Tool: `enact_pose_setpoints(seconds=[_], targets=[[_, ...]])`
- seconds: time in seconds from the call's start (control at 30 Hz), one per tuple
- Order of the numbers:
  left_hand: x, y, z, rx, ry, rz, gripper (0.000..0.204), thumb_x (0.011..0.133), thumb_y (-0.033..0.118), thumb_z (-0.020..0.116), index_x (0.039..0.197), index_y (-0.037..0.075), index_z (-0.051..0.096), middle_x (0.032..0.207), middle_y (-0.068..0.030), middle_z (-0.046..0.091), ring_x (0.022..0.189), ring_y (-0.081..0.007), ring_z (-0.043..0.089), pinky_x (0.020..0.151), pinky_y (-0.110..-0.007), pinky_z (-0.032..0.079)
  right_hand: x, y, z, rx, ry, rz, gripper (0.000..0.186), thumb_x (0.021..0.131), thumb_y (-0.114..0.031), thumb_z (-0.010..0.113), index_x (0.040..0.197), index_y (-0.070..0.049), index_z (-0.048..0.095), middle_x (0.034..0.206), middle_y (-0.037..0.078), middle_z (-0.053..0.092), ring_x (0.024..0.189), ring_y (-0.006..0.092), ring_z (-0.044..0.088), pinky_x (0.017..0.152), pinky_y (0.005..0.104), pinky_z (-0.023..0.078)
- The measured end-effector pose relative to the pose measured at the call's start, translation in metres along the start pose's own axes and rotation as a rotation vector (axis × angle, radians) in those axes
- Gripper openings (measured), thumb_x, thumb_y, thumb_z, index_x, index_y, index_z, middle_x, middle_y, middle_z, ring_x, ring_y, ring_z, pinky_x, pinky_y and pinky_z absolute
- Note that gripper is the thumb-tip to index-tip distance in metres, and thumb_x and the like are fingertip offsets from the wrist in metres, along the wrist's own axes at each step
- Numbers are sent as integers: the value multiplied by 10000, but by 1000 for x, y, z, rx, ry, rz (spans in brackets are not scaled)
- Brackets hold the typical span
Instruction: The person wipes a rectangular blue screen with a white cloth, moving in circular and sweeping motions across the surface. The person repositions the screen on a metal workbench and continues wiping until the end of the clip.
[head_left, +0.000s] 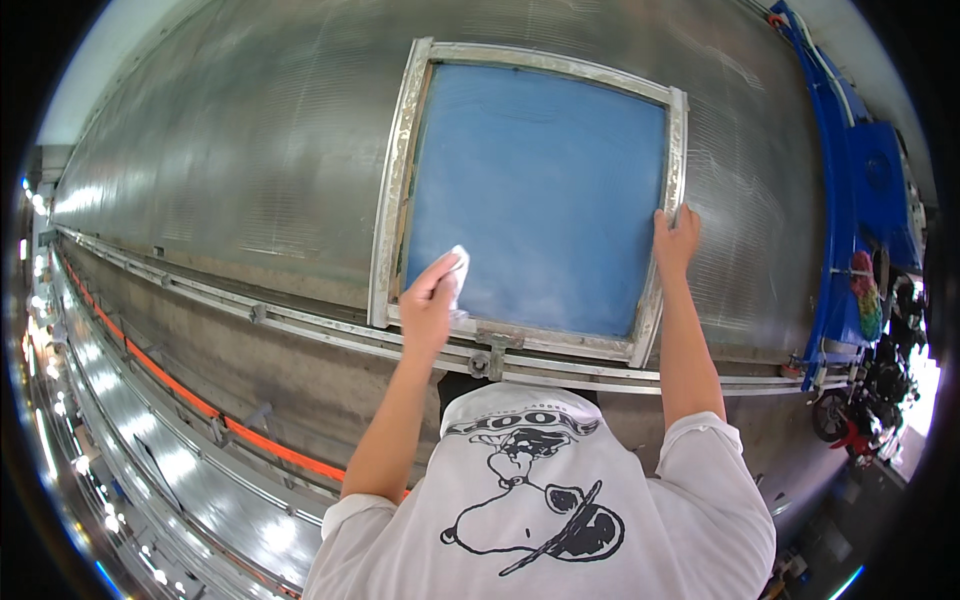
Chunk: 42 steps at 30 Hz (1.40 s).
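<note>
In front of me a framed screen with a blue mesh lies on a long grey table. Its pale metal frame is worn and stained. My left hand pinches a crumpled white cloth over the near left corner of the mesh; whether the cloth touches the mesh I cannot tell. My right hand grips the right side bar of the frame, fingers wrapped over it. Paler, cloudy smears show on the near part of the blue surface.
The grey table runs far to the left, with a metal rail and clamp along its near edge. A blue machine stands at the right end, a motorbike beyond. An orange strip edges another long table behind.
</note>
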<state>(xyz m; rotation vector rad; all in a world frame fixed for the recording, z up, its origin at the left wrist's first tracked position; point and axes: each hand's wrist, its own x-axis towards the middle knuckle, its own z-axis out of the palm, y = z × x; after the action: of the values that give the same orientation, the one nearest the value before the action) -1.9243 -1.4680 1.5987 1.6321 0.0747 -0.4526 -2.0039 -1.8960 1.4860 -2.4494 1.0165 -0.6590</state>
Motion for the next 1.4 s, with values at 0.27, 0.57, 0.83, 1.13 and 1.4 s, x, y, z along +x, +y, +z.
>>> enact_pose_setpoints(seconds=[0.27, 0.57, 0.83, 1.13, 1.4], targets=[[92, -61, 70, 1101, -230, 803, 499, 941, 6, 577, 1439, 41, 561, 1517, -219, 512, 1444, -403, 448, 1173, -491, 407, -2, -8, 8, -14, -17, 0, 552, 877, -248, 745, 1302, 73, 598, 1183, 235, 603, 1117, 424, 588, 956, 481, 483], [129, -45, 86, 1049, -245, 890, 504, 924, -47, 522, 1423, 7, 560, 1543, -186, 501, 1475, -364, 424, 1204, -465, 400, -1, -15, 6, 17, -19, 65, 547, 883, -227, 737, 1320, 61, 578, 1184, 225, 595, 1100, 419, 581, 952, 481, 482], [139, -33, 113, 1102, -303, 820, 550, 947, -24, 504, 1496, 3, 489, 1562, -199, 474, 1491, -343, 405, 1251, -462, 325, 4, -20, 2, 31, -12, 85, 530, 883, -225, 720, 1313, 48, 574, 1184, 203, 583, 1126, 405, 567, 963, 477, 477], [115, -88, 40, 1308, -627, 539, 516, 1063, 119, 467, 1570, 48, 398, 1619, -198, 405, 1516, -347, 362, 1244, -465, 314, 3, -27, -3, 55, -47, 129, 531, 888, -224, 719, 1324, 41, 571, 1205, 201, 581, 1146, 402, 566, 983, 479, 470], [132, -49, 165, 791, -452, 305, 427, 1046, 113, 511, 1469, 59, 540, 1506, -204, 536, 1437, -384, 462, 1218, -453, 356, 1, -22, 4, -13, -33, 106, 548, 884, -212, 726, 1343, 40, 566, 1212, 211, 577, 1149, 411, 568, 979, 483, 477]])
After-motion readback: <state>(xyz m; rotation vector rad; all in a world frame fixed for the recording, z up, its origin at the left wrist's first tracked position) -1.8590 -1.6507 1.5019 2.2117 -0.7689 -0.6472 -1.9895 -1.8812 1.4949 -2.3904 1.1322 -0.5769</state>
